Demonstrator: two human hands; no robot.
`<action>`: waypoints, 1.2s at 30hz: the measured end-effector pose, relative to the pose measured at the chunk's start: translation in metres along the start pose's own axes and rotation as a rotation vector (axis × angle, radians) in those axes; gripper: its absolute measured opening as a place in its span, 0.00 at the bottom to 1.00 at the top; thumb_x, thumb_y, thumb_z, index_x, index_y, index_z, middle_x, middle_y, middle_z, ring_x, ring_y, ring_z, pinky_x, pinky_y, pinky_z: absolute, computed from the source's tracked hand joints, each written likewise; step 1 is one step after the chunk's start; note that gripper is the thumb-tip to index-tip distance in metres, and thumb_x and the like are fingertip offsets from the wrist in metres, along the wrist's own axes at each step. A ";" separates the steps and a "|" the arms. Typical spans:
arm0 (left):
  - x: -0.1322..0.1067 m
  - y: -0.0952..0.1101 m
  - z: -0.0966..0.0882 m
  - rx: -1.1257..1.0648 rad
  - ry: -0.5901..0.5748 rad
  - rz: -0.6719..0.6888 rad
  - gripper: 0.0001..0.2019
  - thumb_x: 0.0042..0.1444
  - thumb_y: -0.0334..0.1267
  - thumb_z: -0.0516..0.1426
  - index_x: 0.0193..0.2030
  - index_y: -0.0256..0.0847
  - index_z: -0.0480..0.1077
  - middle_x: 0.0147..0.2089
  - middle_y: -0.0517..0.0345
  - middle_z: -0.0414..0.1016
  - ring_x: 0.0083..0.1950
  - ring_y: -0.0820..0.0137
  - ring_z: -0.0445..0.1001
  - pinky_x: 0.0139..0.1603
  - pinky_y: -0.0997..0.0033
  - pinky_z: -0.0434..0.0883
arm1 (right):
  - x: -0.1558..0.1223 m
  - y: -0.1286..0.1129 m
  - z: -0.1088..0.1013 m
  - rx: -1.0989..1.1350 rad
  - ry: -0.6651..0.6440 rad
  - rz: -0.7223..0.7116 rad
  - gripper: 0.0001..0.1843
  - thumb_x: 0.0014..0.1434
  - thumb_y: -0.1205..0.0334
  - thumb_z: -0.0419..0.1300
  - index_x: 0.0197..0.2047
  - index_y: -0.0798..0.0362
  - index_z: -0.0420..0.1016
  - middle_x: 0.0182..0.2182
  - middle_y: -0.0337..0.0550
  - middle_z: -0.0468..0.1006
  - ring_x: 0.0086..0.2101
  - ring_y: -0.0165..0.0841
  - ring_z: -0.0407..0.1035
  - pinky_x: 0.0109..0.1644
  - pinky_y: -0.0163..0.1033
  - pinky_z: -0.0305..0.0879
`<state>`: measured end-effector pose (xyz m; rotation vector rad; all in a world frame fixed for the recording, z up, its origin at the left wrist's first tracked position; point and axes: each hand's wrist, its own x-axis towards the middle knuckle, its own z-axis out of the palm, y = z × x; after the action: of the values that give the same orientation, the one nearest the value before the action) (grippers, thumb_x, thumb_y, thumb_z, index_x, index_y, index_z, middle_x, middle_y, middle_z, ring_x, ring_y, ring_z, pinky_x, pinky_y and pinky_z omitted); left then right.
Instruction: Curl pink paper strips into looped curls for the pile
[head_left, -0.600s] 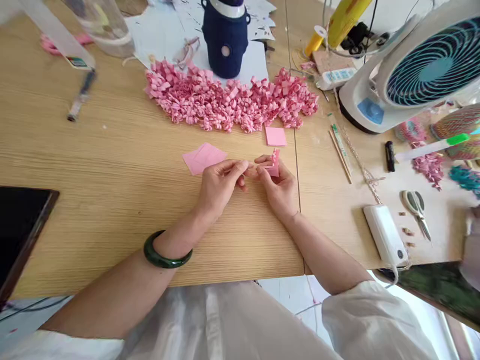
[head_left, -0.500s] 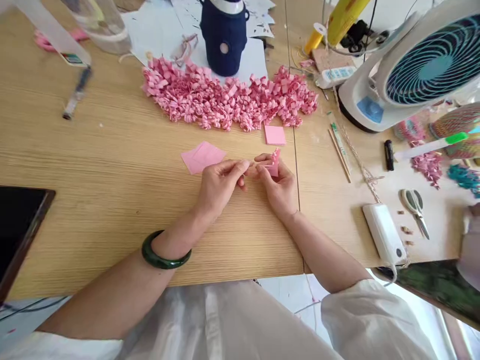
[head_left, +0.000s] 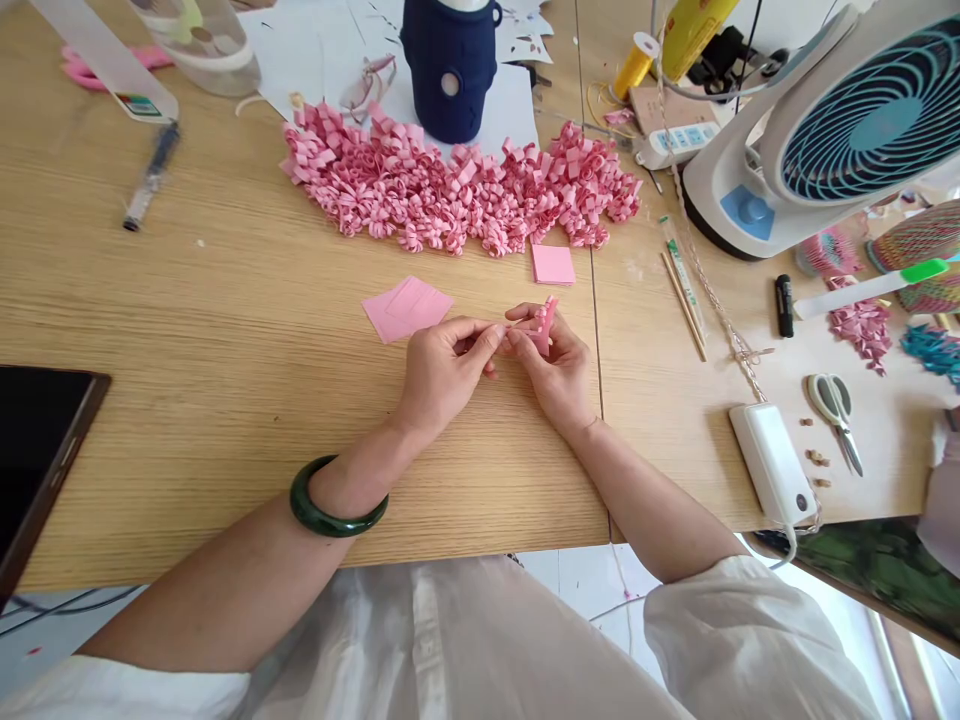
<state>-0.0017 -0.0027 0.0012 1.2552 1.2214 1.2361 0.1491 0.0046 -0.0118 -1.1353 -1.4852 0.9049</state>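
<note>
Over the middle of the table my left hand (head_left: 450, 370) and my right hand (head_left: 556, 372) meet at the fingertips. A small pink paper piece (head_left: 547, 322) with curled strips along its edge stands between my right fingers. My left thumb and fingers pinch the near end of one of its thin strips. Just left of my hands lie flat pink paper sheets (head_left: 409, 308), overlapping. A stack of pink paper squares (head_left: 553, 265) sits beyond my right hand. Behind it stretches a long heap of curled pink paper pieces (head_left: 450, 195).
A dark blue bottle (head_left: 452, 80) stands behind the heap. To the right are a fan (head_left: 750, 200), wooden sticks (head_left: 682, 305), a white power bank (head_left: 772, 465) and scissors (head_left: 836, 415). A dark tablet (head_left: 45, 450) lies at the left edge, a pen (head_left: 150, 178) farther back.
The pink paper piece has turned slightly in my right fingers, and my fingertips have drawn a little closer together. The whole view has shifted slightly.
</note>
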 end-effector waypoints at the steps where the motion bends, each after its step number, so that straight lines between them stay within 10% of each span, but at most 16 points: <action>1: 0.000 0.000 0.000 0.000 0.000 0.006 0.11 0.61 0.42 0.62 0.33 0.38 0.81 0.28 0.59 0.79 0.23 0.76 0.72 0.27 0.77 0.71 | 0.000 0.000 0.000 0.000 0.003 -0.003 0.08 0.63 0.57 0.65 0.32 0.49 0.78 0.43 0.43 0.79 0.49 0.36 0.74 0.58 0.46 0.70; 14: -0.001 -0.002 0.002 -0.031 0.067 -0.021 0.08 0.59 0.40 0.64 0.33 0.38 0.81 0.26 0.61 0.78 0.23 0.76 0.72 0.27 0.77 0.70 | -0.002 -0.002 0.002 -0.032 0.002 0.010 0.07 0.62 0.58 0.66 0.34 0.50 0.77 0.44 0.45 0.78 0.49 0.36 0.73 0.56 0.45 0.72; 19: 0.002 -0.007 0.001 -0.130 0.081 -0.030 0.07 0.57 0.39 0.65 0.31 0.38 0.80 0.28 0.62 0.78 0.23 0.78 0.71 0.26 0.78 0.70 | -0.003 -0.004 0.002 0.114 0.064 0.131 0.17 0.62 0.47 0.66 0.48 0.47 0.75 0.49 0.44 0.76 0.45 0.34 0.73 0.39 0.37 0.78; 36: 0.004 -0.008 -0.001 -0.149 0.125 -0.120 0.05 0.52 0.39 0.67 0.29 0.40 0.79 0.28 0.61 0.78 0.26 0.76 0.71 0.29 0.74 0.72 | 0.000 -0.005 0.001 0.090 0.120 0.210 0.26 0.60 0.34 0.63 0.34 0.51 0.77 0.32 0.37 0.76 0.29 0.26 0.70 0.30 0.33 0.74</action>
<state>-0.0026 0.0015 -0.0071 0.9948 1.2505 1.3080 0.1474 0.0027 -0.0072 -1.2727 -1.2325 1.0171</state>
